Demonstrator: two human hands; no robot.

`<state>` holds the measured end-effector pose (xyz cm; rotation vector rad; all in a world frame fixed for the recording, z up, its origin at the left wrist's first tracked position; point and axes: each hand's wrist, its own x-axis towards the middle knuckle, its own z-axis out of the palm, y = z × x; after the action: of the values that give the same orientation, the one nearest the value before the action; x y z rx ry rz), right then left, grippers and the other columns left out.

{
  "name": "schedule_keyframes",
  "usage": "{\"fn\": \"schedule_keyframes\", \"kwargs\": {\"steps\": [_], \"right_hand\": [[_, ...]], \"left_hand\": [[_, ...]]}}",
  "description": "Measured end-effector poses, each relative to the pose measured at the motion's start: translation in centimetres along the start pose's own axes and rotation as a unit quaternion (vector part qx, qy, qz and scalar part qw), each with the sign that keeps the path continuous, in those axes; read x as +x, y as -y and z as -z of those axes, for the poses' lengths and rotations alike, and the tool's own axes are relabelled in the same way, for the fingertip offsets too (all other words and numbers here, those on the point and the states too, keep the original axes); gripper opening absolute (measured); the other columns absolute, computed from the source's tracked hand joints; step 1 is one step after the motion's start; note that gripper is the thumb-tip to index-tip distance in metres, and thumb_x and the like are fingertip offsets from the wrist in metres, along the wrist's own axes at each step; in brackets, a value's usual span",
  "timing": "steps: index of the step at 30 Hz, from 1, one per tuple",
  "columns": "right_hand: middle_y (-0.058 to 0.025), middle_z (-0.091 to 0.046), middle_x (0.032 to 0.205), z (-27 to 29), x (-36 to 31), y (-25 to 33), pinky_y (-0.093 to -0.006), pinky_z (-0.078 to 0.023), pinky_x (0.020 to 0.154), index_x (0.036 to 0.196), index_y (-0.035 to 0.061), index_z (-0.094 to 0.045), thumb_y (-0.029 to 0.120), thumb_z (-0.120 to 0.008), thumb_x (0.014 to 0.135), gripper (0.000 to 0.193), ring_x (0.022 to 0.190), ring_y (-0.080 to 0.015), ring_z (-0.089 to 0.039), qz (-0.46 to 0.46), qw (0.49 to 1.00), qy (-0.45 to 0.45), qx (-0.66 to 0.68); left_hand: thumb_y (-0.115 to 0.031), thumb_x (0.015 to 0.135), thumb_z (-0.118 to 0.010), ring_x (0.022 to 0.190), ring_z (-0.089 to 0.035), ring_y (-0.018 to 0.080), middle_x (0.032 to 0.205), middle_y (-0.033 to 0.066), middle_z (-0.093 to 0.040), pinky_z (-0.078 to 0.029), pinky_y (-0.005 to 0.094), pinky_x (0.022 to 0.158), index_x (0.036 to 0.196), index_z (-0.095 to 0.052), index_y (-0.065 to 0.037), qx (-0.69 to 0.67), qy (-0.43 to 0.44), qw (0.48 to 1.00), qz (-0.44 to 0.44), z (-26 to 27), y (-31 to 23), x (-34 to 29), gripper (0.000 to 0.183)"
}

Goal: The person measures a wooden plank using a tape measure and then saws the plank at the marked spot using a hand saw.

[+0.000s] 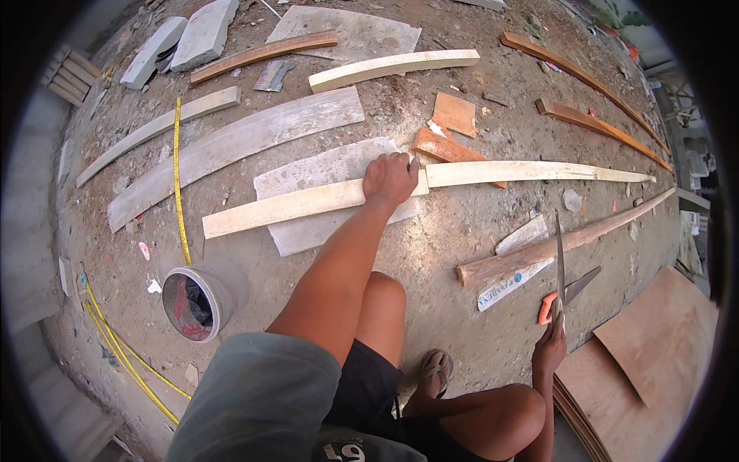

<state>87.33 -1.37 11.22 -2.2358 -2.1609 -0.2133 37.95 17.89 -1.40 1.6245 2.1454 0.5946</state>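
Note:
My left hand point(391, 179) is closed over the edge of a pale wooden plank point(285, 208). Just right of its thumb is a stepped joint, where a second pale length of wood point(508, 172) runs on to the right; whether the two are fully apart I cannot tell. Under them lie a flat grey slab point(339, 163) and a reddish-brown block point(446, 148). Low on the right, my right hand point(549, 350) is closed on a saw point(560, 258), its narrow blade pointing up. Close behind it shows an orange handle point(546, 308) with a dark blade point(583, 283).
Several boards and timbers lie across the dirt, including a wide grey board point(239, 154) and a round-edged brown pole point(554, 248). A yellow tape measure point(178, 169) stretches beside a grey bucket point(202, 302). Plywood sheets point(662, 339) lie at right, a yellow hose-like strip point(123, 358) at left.

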Motion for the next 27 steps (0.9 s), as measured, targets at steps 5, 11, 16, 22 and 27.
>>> {"fn": "schedule_keyframes", "kwargs": {"steps": [5, 11, 16, 22, 27], "right_hand": [[-0.0167, -0.063, 0.100, -5.7, -1.8, 2.8, -0.0501, -0.051, 0.080, 0.132, 0.0084, -0.065, 0.015, -0.067, 0.092, 0.041, 0.092, -0.0391, -0.063, 0.025, 0.985, 0.170, -0.027], [-0.0123, -0.057, 0.085, -12.9, 2.5, 16.0, -0.0443, -0.048, 0.072, 0.113, 0.0076, -0.074, 0.009, -0.073, 0.088, 0.026, 0.081, -0.0316, -0.060, 0.162, 0.957, 0.069, 0.232], [-0.0122, -0.060, 0.090, -14.7, 3.9, 23.1, -0.0444, -0.049, 0.074, 0.112, 0.0099, -0.074, 0.008, -0.073, 0.085, 0.026, 0.083, -0.0326, -0.061, 0.265, 0.898, 0.085, 0.342], [-0.0124, -0.062, 0.097, -15.3, 4.3, 22.4, -0.0435, -0.053, 0.075, 0.113, 0.0100, -0.074, 0.009, -0.074, 0.085, 0.028, 0.087, -0.0339, -0.064, 0.259, 0.869, 0.156, 0.391], [-0.0124, -0.062, 0.100, -15.2, 4.5, 22.3, -0.0440, -0.054, 0.075, 0.113, 0.0099, -0.074, 0.010, -0.073, 0.087, 0.026, 0.088, -0.0346, -0.065, 0.246, 0.868, 0.157, 0.403]], "left_hand": [[-0.040, 0.099, -0.058, 0.095, -0.070, 0.0330, 0.097, 0.0130, -0.075, -0.055, 0.0472, 0.086, 0.088, -0.073, -0.006, -0.016, 0.003, 1.000, 0.023, 0.6, 0.1, 0.1, 0.039], [-0.051, 0.092, -0.068, 0.091, -0.070, 0.0297, 0.089, 0.0091, -0.074, -0.055, 0.0452, 0.081, 0.087, -0.072, -0.009, -0.033, -0.013, 0.999, 0.003, 0.7, 0.3, -0.5, 0.043], [-0.057, 0.084, -0.075, 0.108, -0.064, 0.0281, 0.106, 0.0076, -0.070, -0.048, 0.0450, 0.095, 0.112, -0.070, -0.012, -0.050, 0.018, 0.994, -0.097, 2.3, 1.9, -2.3, 0.053], [-0.037, 0.073, -0.088, 0.122, -0.055, 0.0298, 0.126, 0.0108, -0.060, -0.047, 0.0455, 0.103, 0.137, -0.059, -0.011, 0.133, 0.169, 0.972, -0.091, 9.1, 7.4, -5.7, 0.074], [-0.031, 0.078, -0.086, 0.119, -0.062, 0.0369, 0.133, 0.0143, -0.060, -0.052, 0.0466, 0.100, 0.137, -0.059, -0.005, 0.151, 0.152, 0.971, -0.104, 10.9, 4.7, -2.1, 0.070]]}}
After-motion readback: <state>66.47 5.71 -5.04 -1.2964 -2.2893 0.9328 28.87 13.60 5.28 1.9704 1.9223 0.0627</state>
